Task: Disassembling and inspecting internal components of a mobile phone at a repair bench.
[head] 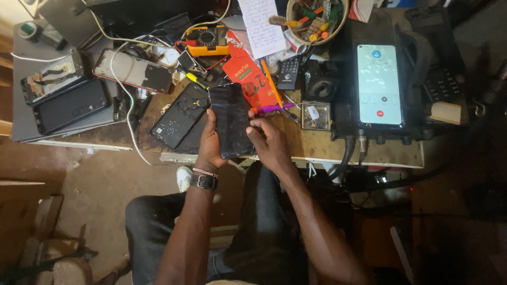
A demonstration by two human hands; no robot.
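While the head camera looks straight down, the left hand (210,143) cradles a dark phone (231,120) from its left edge, fingers wrapped behind and thumb lying up along the side. The right hand (268,142) meets the phone at its right edge, fingertips bunched together and pressed against the rim near the middle; whether they pinch a small tool or only the edge itself I cannot tell. The phone is held over the front lip of the workbench (317,150), tilted slightly, with its dark glossy face up and streaked with reflections or scratches.

As far as the work can be judged, the phone looks whole: no gap shows along its rim and no part has come away from it, so any opening of it seems barely begun. Several other units lie already stripped: a black back panel (179,117) just left of the hands, an opened phone (134,71) with a white cable (124,100) across it, and two more (63,97) on a grey tray.

Near the right hand lie a purple-handled tool (272,109) and an orange stick (273,84). A lit phone (378,84) rests on a black box, a yellow multimeter (207,39) and a bowl of bits (317,18) farther back.
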